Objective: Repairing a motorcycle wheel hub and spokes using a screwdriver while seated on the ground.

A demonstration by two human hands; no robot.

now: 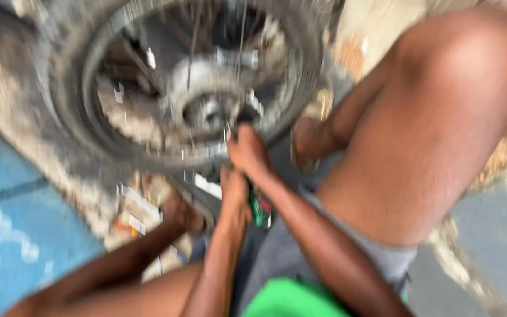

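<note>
**Both hands on the tool at the hub**

Your right hand (247, 149) wraps tight round the tool (258, 205) near the wheel (71, 88) hub (203, 108). Your left hand (234, 191) grips its green-and-red handle just below. Everything's blurred; the tool's tip is hard to make out.

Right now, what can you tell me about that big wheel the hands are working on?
The wheel is blurred, but it looks like a motorcycle wheel: a dusty black tyre around a grey metal rim, thin spokes, and a round silver hub with a toothed ring. It stands on gritty ground beside a blue floor. The right hand reaches to its hub with a green-handled tool; the left hand is just below.
</note>
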